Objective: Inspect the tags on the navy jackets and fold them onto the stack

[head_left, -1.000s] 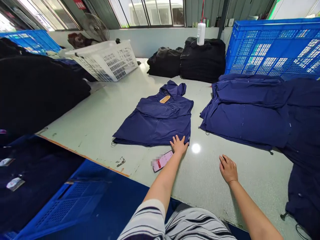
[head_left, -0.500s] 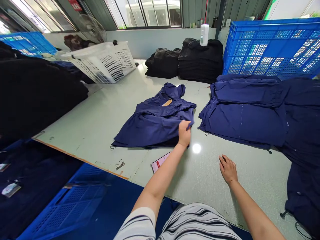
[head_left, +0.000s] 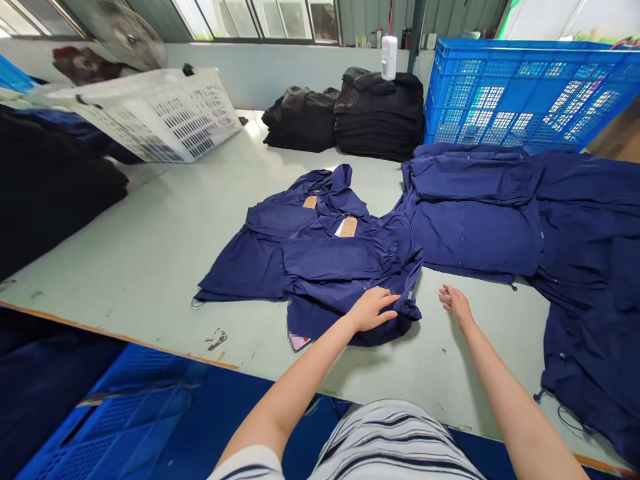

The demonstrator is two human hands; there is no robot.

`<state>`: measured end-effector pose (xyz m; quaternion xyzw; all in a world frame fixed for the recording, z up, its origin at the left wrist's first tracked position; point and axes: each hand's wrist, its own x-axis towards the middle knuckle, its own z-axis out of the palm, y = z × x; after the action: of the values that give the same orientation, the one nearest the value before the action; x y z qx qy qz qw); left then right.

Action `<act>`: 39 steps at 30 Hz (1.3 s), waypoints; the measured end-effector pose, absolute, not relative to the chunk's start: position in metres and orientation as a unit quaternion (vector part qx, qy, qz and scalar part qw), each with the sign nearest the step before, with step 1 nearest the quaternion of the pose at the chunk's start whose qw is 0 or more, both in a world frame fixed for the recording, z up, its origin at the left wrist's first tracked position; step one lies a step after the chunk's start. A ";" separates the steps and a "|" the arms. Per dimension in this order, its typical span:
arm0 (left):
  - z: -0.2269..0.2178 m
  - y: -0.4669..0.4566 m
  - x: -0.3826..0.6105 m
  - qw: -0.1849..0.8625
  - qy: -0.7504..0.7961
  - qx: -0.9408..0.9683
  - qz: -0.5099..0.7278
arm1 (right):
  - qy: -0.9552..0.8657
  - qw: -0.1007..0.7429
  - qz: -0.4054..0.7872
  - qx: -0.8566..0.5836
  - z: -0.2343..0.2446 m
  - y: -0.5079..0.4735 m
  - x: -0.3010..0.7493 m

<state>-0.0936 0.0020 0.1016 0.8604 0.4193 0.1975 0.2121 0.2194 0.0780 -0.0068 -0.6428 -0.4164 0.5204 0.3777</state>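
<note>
A navy jacket (head_left: 340, 267) with a tan paper tag (head_left: 349, 227) lies folded in front of me, partly on top of another navy jacket (head_left: 240, 263) that has its own tan tag (head_left: 311, 201). My left hand (head_left: 373, 309) rests on the near right part of the upper jacket, its fingers stretched out. Just right of that jacket my right hand (head_left: 456, 305) hovers over the table with loosely bent fingers, holding nothing. Most of a phone-like item (head_left: 299, 343) is covered by the upper jacket; a pink and red corner shows.
More navy jackets (head_left: 480, 233) lie on the right of the table (head_left: 165, 233). At the back are black folded garments (head_left: 380, 120), a blue crate (head_left: 500, 93) and a tilted white basket (head_left: 175, 120). A white device (head_left: 389, 60) hangs on a red cord.
A second navy jacket now overlaps the first and covers most of the phone-like item. My left hand has let go of the first jacket's edge and lies on the second. The view has shifted right.
</note>
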 end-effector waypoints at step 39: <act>0.113 0.025 -0.063 -0.004 0.806 0.583 0.109 | -0.713 0.234 0.066 -0.658 0.081 -0.012 0.410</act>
<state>-0.0630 0.0245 0.1131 0.5825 0.8055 0.1085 -0.0038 0.4097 -0.0125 0.0813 -0.6579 -0.7128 0.0655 0.2341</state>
